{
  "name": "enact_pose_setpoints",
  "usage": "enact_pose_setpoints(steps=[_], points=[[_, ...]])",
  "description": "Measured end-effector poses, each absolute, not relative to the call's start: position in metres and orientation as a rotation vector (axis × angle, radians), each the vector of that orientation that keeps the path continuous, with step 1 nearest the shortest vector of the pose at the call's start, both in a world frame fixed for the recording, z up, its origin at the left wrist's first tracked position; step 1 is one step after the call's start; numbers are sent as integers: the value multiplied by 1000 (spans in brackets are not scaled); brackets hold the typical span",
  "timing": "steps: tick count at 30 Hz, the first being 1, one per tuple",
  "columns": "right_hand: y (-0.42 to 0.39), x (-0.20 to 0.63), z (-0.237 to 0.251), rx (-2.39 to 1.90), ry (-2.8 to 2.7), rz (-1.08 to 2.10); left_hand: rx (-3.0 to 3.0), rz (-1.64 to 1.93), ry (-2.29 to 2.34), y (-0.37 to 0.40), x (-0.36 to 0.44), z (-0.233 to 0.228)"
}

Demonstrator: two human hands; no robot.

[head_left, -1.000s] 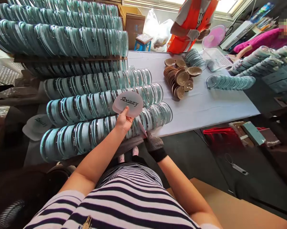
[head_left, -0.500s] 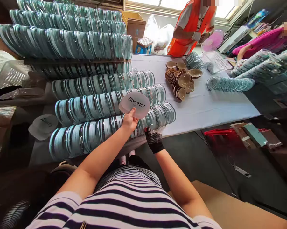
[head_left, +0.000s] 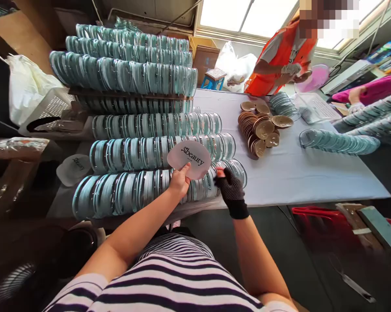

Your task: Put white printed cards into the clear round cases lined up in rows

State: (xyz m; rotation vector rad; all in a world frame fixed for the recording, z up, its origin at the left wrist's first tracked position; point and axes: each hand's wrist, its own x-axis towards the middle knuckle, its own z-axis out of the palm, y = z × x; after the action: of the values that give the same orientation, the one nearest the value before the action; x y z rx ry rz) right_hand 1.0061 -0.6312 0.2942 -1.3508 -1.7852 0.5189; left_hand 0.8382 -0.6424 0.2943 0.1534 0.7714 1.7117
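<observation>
My bare left hand (head_left: 180, 184) pinches a few rounded white paper inserts (head_left: 177, 159) printed "Sbeauty" between thumb and fingers. They hover over the nearest row of round clear glass dishes (head_left: 135, 187), which stand on edge with pale sheets between many of them. My right hand (head_left: 232, 188), in a black dotted glove with bare fingertips, is above that row's right end. Its fingers are loosely bent and apart, slightly blurred, with nothing visible in them. Just left of it, part of a printed insert (head_left: 209, 181) shows among the dishes.
More glass rows (head_left: 124, 71) are stacked at the back left. Amber dishes (head_left: 252, 130) and another glass row (head_left: 338, 142) lie on the white-covered table (head_left: 280, 182). A loose insert pile (head_left: 74, 170) is at left. A person in an orange vest (head_left: 280, 60) stands across the table.
My right hand has lifted away from the front of the near row and moved right, over its end. The left hand keeps the inserts. The camera view has shifted.
</observation>
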Motion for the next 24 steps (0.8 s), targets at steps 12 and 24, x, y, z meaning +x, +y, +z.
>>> enact_pose_setpoints(steps=[12, 24], points=[[-660, 939, 305, -1205, -1814, 317, 197, 1586, 901, -673, 812, 296], [-797, 993, 254, -1439, -2022, -132, 20, 1654, 755, -656, 768, 303]])
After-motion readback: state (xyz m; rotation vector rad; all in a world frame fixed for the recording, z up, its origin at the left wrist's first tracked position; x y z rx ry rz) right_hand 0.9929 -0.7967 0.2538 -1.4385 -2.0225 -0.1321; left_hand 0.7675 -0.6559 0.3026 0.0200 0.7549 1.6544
